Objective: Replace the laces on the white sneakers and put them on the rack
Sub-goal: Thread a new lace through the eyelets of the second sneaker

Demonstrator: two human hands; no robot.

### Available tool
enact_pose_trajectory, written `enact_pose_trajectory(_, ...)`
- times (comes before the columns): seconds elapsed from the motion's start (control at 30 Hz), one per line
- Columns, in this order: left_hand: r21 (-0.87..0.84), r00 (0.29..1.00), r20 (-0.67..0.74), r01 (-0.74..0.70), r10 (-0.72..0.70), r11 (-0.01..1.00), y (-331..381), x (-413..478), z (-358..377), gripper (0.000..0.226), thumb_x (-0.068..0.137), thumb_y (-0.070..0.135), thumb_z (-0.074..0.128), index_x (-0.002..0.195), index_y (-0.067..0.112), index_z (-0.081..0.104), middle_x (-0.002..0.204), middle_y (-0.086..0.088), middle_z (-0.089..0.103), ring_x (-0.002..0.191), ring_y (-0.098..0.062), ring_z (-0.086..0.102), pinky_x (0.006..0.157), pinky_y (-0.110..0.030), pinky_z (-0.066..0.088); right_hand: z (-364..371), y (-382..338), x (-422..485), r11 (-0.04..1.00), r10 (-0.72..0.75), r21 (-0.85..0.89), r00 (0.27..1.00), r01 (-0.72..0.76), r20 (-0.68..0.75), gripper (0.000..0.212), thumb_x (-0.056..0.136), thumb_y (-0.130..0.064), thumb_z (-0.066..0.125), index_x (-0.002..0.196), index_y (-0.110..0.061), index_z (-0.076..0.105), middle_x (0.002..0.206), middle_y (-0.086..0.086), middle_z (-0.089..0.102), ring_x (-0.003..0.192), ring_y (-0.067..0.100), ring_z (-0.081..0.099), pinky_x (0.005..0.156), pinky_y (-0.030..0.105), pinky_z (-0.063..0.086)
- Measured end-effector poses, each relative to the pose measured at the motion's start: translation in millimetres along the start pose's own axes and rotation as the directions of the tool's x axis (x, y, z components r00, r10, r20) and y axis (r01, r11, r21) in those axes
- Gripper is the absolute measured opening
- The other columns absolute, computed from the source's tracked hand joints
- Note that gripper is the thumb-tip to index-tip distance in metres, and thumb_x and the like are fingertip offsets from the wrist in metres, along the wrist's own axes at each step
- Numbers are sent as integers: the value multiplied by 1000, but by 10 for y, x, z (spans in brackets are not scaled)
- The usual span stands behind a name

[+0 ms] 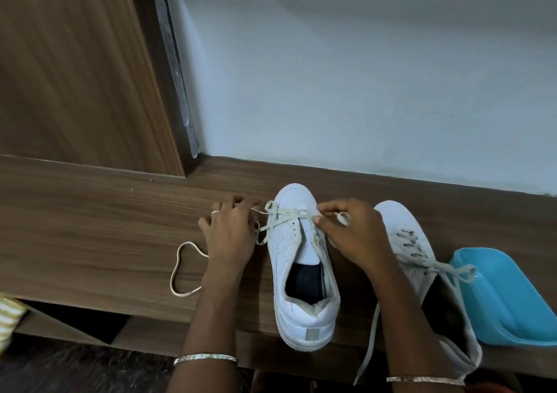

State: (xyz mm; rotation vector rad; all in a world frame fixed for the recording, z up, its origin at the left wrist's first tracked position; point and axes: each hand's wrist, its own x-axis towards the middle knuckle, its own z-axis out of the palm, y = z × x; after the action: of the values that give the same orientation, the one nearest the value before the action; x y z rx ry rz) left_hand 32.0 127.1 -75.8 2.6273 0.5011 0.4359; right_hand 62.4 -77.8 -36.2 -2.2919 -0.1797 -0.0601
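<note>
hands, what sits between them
The front of the half-laced sneaker, with its lace crossing from the left hand to the right hand, seen in the head view.

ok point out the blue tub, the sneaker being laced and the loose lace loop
blue tub [512, 299], head view, bare inner floor
sneaker being laced [307, 321], head view, heel panel
loose lace loop [174, 272], head view, left side of the loop

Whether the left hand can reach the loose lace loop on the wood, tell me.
Probably yes: the lace loop lies on bare wood right beside the left hand, nothing between. It must first release the lace it pinches.
</note>
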Motion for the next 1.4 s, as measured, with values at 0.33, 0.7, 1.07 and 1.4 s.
enact_pose_trajectory(0.33, -491, 989, 43, 147, -144, 858, -140, 83, -7, 10, 96, 27, 63, 88, 25, 67, 93, 7, 69, 92, -16, 61, 92, -45, 42, 26, 56, 48, 969, 176, 215, 947, -119, -270, 15, 96, -28, 63, 83, -23, 66, 82, -7, 72, 73, 3, 66, 71, 26, 52)
enact_pose_trajectory(0.7, -704, 905, 402, 207, -140, -680, -276, 152, -478, 8, 79, 7, 69, 78, 11, 61, 71, -2, 63, 67, -13, 61, 57, -27, 56, -180, 117, 125, 371, 481, 916, 875, -150, -52, 17, 109, -24, 40, 114, -11, 50, 98, 17, 76, 34, 8, 30, 35, 18, 22)
enact_pose_trajectory(1.07, -773, 997, 31, 70, -73, 630, -137, 46, -289, 23, 84, 42, 78, 105, 39, 69, 88, 11, 66, 79, -9, 59, 71, -30, 51, -205, 43, 61, 687, 331, 722, 921, -85, -207, 6, 90, -22, 71, 85, -22, 68, 68, -9, 58, 52, 4, 51, 47, 16, 38)
enact_pose_trajectory(1.4, -368, 982, 152, -53, 116, 928, -15, 53, -51, 14, 85, 43, 76, 76, 33, 72, 59, 13, 61, 58, -4, 56, 55, -24, 36, 123, 5, -1, 993, -53, -103, 998, 49, -35, 12, 87, -32, 73, 87, -21, 76, 83, -6, 73, 81, 17, 65, 71, 34, 51)
